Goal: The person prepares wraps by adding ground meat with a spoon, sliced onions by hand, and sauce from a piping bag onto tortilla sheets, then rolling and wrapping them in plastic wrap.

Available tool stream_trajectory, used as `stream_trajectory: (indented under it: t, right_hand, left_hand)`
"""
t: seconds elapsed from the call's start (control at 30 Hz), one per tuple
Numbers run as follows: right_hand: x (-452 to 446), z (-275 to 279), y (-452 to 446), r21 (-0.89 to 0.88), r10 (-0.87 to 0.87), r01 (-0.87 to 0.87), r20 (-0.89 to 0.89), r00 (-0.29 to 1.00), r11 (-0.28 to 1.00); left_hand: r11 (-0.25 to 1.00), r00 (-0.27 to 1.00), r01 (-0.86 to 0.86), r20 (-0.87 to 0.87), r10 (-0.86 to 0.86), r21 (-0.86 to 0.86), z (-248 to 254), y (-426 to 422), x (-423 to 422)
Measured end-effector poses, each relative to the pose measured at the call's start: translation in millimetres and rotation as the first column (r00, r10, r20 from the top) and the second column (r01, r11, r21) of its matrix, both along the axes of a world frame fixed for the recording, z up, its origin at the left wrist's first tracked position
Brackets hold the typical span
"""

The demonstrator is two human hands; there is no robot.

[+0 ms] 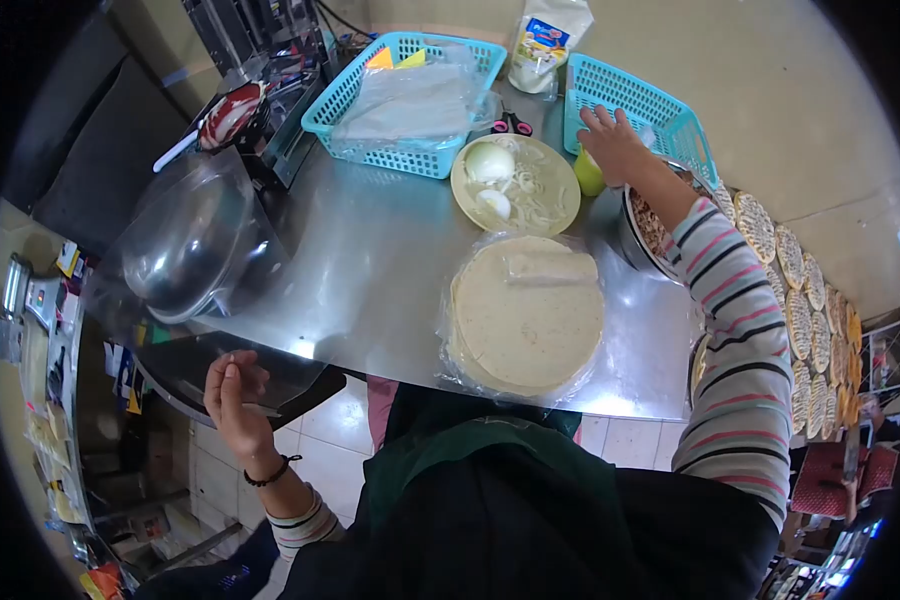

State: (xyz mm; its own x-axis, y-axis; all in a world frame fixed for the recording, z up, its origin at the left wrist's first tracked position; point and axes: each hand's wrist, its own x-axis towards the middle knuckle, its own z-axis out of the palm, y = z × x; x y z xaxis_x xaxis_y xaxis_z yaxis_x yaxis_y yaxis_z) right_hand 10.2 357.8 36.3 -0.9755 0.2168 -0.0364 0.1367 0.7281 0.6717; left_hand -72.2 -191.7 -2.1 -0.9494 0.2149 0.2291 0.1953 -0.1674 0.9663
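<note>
My right hand (615,145) reaches over the near rim of a turquoise basket (660,105), fingers stretched and apart. Just below it is a yellow-green object (589,174), partly covered by the hand. Under my right forearm sits a metal bowl (631,228) with a brown shredded filling (649,222). My left hand (236,405) hangs off the table's front edge, fingers loosely bent, with nothing visible in it. Between my arms lies a stack of flour tortillas (520,335) on clear plastic, with a rolled tortilla (552,268) on top. A plate (542,205) behind holds peeled onion pieces (490,162) and slices.
A second turquoise basket (430,160) holds clear plastic bags (410,105). Pink-handled scissors (511,124) lie beside it. A white bag with a blue label (547,45) stands at the back. A large clear plastic-covered bowl (190,245) sits left on the metal table (360,260).
</note>
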Motion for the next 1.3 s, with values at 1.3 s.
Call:
stream_trajectory:
  t: [1.3]
  right_hand:
    - [-50.6, 42.5, -26.6, -0.716, -0.053, 0.024, -0.018, 0.998, 0.698]
  left_hand:
    - [0.986, 0.983, 0.164, 0.079, -0.164, 0.007, 0.8, 44.7, 0.3]
